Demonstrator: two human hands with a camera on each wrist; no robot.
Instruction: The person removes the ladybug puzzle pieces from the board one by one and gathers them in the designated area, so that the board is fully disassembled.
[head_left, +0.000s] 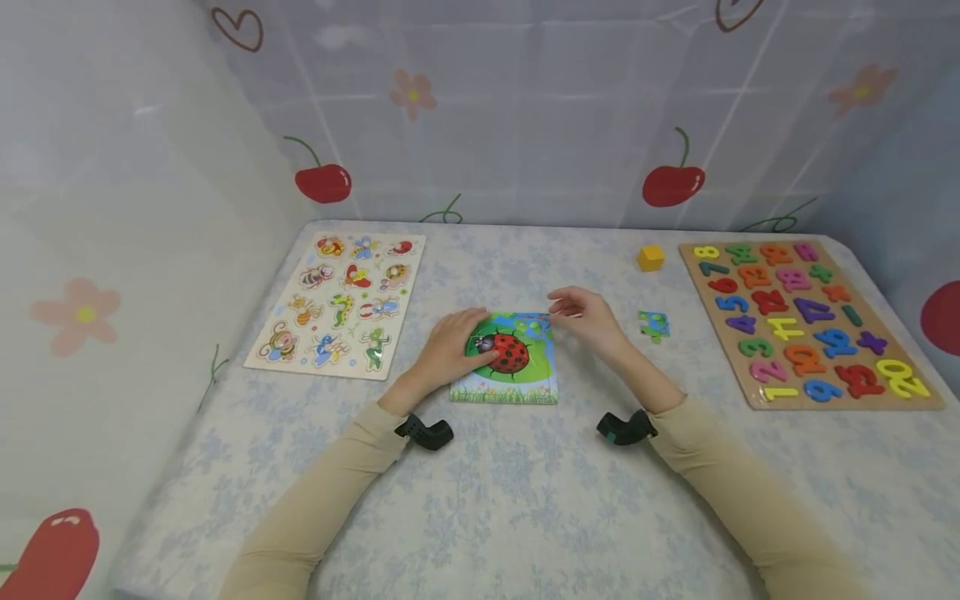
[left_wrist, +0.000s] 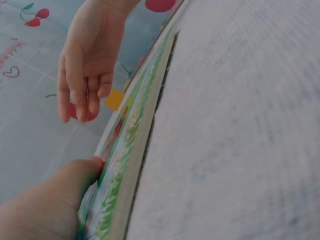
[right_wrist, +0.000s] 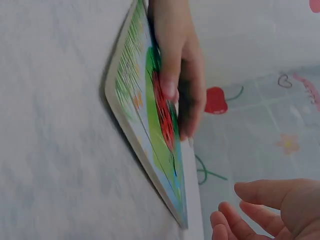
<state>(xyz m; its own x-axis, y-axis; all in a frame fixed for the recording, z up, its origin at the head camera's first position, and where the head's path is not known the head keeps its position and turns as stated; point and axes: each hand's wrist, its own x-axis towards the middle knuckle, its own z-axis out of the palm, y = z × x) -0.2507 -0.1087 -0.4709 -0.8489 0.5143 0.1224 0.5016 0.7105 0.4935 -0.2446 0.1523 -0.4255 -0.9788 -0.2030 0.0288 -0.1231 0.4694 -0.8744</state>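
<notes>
A ladybug jigsaw puzzle [head_left: 511, 387] in a square board lies flat on the table in front of the person. The left hand [head_left: 452, 343] rests over its left side, with the thumb lying on the ladybug picture; the right wrist view shows this hand [right_wrist: 180, 60] with its fingers extended across the board. By the puzzle's upper right corner hovers the right hand [head_left: 588, 321], its fingers loosely bent. Nothing shows between its thumb and fingers in the right wrist view, where the hand [right_wrist: 285, 205] is partly cut off. A loose jigsaw piece [head_left: 655, 325] in blue and green lies to its right.
On the left lies a white board of insect pictures [head_left: 341, 308]. A wooden board of coloured numbers and letters [head_left: 806, 325] lies on the right. Between it and the puzzle, farther back, sits a yellow cube [head_left: 650, 257]. A printed curtain [head_left: 517, 125] hangs behind the table.
</notes>
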